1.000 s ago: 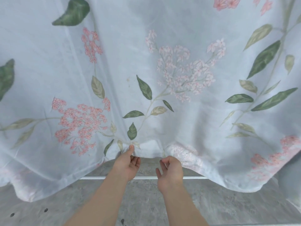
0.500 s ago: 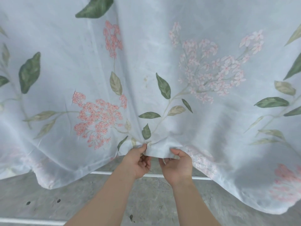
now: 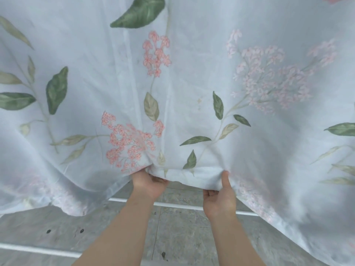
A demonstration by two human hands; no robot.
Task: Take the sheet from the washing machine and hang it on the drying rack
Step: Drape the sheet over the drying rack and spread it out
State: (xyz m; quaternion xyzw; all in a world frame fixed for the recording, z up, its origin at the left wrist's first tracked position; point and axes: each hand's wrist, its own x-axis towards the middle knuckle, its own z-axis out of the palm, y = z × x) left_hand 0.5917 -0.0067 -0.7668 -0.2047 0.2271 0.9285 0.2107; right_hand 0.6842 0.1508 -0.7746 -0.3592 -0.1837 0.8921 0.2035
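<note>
sheet (image 3: 192, 83) hangs from above the frame, hem just over a white rail (image 3: 172, 204). left hand (image 3: 148, 184) grips the bunched hem in curled fingers; right hand (image 3: 219, 200) pinches it, thumb in front. since 0.5 s ago the hands have moved apart along the hem. judgement: spreading stage, hanging nearly done.

Soft, even light fills the view, and the thin sheet (image 3: 192, 83) glows pale above the fingers (image 3: 211, 192). Grey shadows sit in the folds to their right. Far out from the fingers, toward the edges, the print blurs and bends.
</note>
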